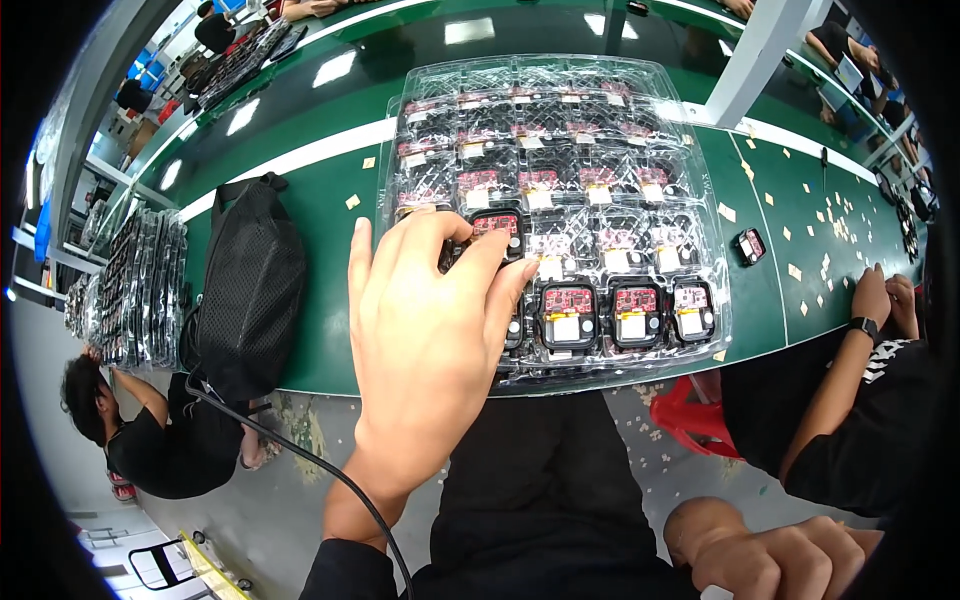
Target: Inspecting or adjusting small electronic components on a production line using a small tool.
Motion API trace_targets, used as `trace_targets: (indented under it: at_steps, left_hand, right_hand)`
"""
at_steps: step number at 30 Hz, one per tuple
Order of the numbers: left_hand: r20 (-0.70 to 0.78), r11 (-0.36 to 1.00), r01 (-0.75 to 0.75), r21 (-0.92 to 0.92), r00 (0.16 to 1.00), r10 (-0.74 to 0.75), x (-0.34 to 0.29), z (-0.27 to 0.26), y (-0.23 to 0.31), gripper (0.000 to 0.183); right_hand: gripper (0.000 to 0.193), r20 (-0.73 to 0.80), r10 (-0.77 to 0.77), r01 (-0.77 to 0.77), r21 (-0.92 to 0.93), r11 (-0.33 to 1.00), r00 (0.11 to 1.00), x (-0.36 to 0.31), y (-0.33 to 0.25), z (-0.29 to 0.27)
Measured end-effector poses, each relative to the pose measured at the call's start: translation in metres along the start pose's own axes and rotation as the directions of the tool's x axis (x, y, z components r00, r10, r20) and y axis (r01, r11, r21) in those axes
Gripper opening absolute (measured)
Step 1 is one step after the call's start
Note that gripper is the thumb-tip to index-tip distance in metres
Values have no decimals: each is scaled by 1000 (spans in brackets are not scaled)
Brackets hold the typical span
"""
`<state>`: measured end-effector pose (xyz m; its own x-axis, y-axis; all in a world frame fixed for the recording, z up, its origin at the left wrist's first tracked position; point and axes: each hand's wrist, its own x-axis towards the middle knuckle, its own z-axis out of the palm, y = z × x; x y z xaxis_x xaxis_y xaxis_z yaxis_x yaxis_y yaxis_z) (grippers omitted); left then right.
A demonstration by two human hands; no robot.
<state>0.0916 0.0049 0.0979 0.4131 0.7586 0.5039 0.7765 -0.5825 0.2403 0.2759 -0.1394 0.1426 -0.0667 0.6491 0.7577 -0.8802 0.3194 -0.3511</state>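
Observation:
My left hand (425, 300) reaches over a clear plastic blister tray (715, 320). Its fingers are bent round a black device casing (516, 222) with a red circuit board inside, at the tray's left middle. Part of that casing is hidden under the fingers. Along the tray's near row sit black casings (568, 315) with red boards, white blocks and yellow tape; one is partly covered by my thumb. My right hand (800, 560) is low at the right, away from the tray, its fingers curled. A small white piece (715, 593) shows beside it, cut off by the frame.
A black mesh bag (250, 290) stands left of the tray, with stacked clear trays (145, 290) beyond. One loose casing (749, 246) and scattered pale slips (825, 265) lie on the green table (330, 340). A co-worker's hands (885, 300) rest at the right.

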Motion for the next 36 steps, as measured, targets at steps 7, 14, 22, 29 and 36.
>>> trace_targets:
  at_steps: [7,14,22,29,36]
  left_hand:
    - [17,999,24,-29,1000,-24,-5,2,-1,26]
    - [-1,999,53,-9,999,-53,-12,-2,2,31]
    - [-57,997,73,-29,996,-74,-16,1,6,32]
    - [-74,993,47,113,996,-39,-11,-6,16,35]
    - [-52,662,-210,-720,967,249,-32,-29,31,43]
  right_hand:
    - [10,-22,-158,156,-81,984,987,-18,-4,-2]
    - [17,-476,-399,-134,-757,640,784,-32,-29,-57]
    - [36,-404,-424,-551,-279,-787,811,-63,-48,-169]
    - [32,-560,-368,-629,-395,-669,742,-61,-62,-174]
    - [62,-266,-347,-341,-923,-177,899,-52,-49,-93]
